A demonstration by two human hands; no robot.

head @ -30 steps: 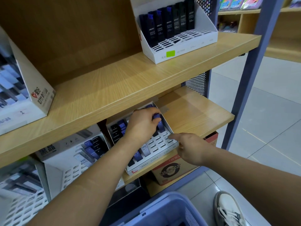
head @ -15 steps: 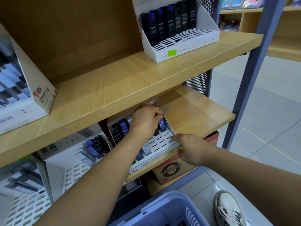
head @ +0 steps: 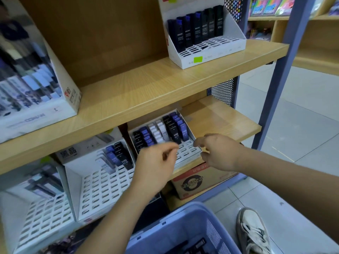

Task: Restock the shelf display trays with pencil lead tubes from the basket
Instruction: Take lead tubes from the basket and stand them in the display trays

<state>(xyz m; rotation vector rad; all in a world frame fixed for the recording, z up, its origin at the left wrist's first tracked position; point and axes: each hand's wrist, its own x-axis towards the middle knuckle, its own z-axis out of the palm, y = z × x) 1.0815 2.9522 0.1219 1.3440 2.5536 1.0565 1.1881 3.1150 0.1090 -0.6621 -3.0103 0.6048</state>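
Head view: left hand [head: 157, 162] and right hand [head: 220, 153] loosely curled, empty; lead tubes [head: 175, 133] beyond fingertips likely light, rigid; pinch tops

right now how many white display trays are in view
5 trays: upper shelf, left and right; lower shelf, left, middle, right. More may be hidden.

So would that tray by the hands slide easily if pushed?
Probably: the tray looks like thin card, so likely light. Its wide base suggests sliding rather than tipping. The tubes stand in slots, so may stay put.
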